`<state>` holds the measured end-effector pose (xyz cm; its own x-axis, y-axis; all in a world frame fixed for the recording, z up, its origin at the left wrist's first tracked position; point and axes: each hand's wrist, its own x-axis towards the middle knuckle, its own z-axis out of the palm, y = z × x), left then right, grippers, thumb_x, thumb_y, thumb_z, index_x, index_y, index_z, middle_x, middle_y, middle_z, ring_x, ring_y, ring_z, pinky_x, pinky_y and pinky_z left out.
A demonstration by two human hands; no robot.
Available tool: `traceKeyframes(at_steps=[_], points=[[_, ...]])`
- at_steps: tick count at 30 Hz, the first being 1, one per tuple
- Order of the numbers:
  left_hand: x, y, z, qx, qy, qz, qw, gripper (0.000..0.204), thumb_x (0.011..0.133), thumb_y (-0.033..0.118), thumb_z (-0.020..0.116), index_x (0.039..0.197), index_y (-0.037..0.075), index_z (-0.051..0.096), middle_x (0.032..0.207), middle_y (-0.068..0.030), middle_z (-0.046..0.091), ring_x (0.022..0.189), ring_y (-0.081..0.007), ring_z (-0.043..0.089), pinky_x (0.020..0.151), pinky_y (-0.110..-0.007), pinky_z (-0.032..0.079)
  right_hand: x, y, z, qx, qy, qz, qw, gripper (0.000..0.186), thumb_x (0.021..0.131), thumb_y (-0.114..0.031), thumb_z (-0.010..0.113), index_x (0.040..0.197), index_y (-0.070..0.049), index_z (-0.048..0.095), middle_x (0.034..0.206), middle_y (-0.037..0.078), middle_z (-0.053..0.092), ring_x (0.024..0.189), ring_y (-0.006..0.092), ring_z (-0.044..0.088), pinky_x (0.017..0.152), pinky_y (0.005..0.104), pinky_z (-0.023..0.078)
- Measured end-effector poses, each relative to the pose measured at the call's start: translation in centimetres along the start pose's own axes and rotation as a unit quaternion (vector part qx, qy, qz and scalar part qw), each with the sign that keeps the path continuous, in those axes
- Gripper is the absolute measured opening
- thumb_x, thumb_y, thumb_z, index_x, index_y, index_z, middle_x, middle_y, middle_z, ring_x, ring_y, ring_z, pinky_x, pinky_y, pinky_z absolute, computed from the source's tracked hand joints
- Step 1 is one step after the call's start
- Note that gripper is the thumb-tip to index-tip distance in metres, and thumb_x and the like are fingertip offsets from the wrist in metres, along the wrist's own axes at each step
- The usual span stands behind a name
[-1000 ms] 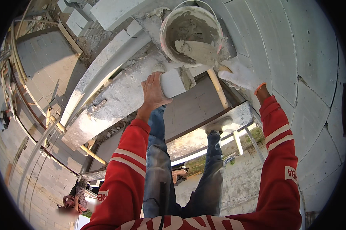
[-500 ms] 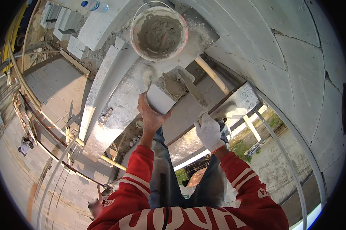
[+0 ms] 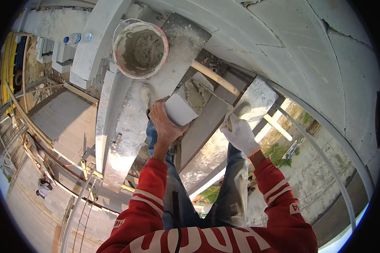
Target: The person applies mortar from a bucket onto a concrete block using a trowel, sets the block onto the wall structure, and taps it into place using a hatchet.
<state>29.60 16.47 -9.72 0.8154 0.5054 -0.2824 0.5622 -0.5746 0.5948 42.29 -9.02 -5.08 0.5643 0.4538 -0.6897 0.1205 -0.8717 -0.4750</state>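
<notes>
My left hand [image 3: 166, 124] is bare and grips a white lightweight block [image 3: 179, 110] from below, holding it tilted over the plank. Grey mortar [image 3: 195, 95] lies spread on the block's upper face. My right hand [image 3: 241, 134], in a white glove, is shut on a trowel handle [image 3: 240, 110] just right of the block; the blade is hard to make out. A mortar-caked bucket [image 3: 140, 48] with wet grey mortar inside stands on the plank above my left hand.
I stand high on mortar-smeared scaffold planks [image 3: 126, 126]. A white block wall [image 3: 308, 55] curves along the right. A wooden pole [image 3: 215, 78] crosses behind the block. A water bottle [image 3: 78, 39] and stacked blocks [image 3: 59, 55] lie upper left. A person [image 3: 42, 187] stands far below.
My right hand came down from the bucket to beside the block with the trowel. Mortar now lies on the block. The bucket sits further left in the picture.
</notes>
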Motion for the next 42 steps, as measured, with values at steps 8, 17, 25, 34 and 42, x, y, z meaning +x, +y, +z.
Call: traceKeyframes(at_steps=[8, 17, 25, 34, 42], points=[[0.0, 2.5, 1.5, 0.037, -0.003, -0.02, 0.999, 0.106, 0.053, 0.027, 0.095, 0.141, 0.007, 0.039, 0.127, -0.0167, 0.051, 0.123, -0.0391, 0.049, 0.1, -0.056, 0.038, -4.9, -3.2, 0.4, 0.033, 0.0, -0.013, 0.999, 0.035, 0.091, -0.03, 0.072, 0.11, -0.004, 0.058, 0.077, 0.02, 0.067, 0.075, 0.0407, 0.069, 0.065, 0.0475, 0.055], [-0.4, -0.5, -0.4, -0.121, -0.022, -0.017, 0.992, 0.105, 0.05, 0.02, 0.095, 0.138, 0.005, 0.039, 0.12, -0.0175, 0.053, 0.109, -0.0361, 0.057, 0.092, -0.05, 0.048, -6.2, 1.5, 0.9, 0.215, 0.04, -0.014, 0.976, 0.032, 0.086, -0.026, 0.078, 0.09, -0.001, 0.058, 0.074, 0.013, 0.062, 0.059, 0.0317, 0.056, 0.059, 0.0394, 0.047], [-0.9, 1.9, -1.0, -0.128, -0.015, 0.004, 0.992, 0.112, 0.048, 0.022, 0.096, 0.142, 0.001, 0.038, 0.12, -0.0195, 0.054, 0.107, -0.0369, 0.056, 0.091, -0.051, 0.048, -2.9, -1.2, 6.1, 0.052, 0.078, 0.066, 0.993, 0.037, 0.094, -0.027, 0.069, 0.116, -0.003, 0.051, 0.097, 0.02, 0.07, 0.08, 0.041, 0.07, 0.068, 0.0483, 0.058], [-1.8, 0.5, -0.6, -0.128, -0.012, -0.008, 0.992, 0.107, 0.049, 0.016, 0.096, 0.138, 0.004, 0.039, 0.118, -0.0144, 0.05, 0.108, -0.0299, 0.054, 0.094, -0.045, 0.047, -13.8, 1.9, 5.0, 0.06, 0.103, 0.103, 0.987, 0.028, 0.089, -0.018, 0.075, 0.106, -0.004, 0.056, 0.087, 0.016, 0.065, 0.073, 0.0397, 0.067, 0.063, 0.0487, 0.052], [-2.9, 1.2, -1.4, -0.068, -0.013, 0.042, 0.997, 0.105, 0.049, 0.022, 0.096, 0.138, 0.005, 0.042, 0.118, -0.0152, 0.053, 0.108, -0.0343, 0.055, 0.093, -0.048, 0.046, -6.3, 2.4, 2.4, 0.065, 0.072, 0.06, 0.993, 0.033, 0.093, -0.022, 0.071, 0.113, -0.002, 0.053, 0.079, 0.021, 0.066, 0.074, 0.0398, 0.069, 0.061, 0.0485, 0.053]])
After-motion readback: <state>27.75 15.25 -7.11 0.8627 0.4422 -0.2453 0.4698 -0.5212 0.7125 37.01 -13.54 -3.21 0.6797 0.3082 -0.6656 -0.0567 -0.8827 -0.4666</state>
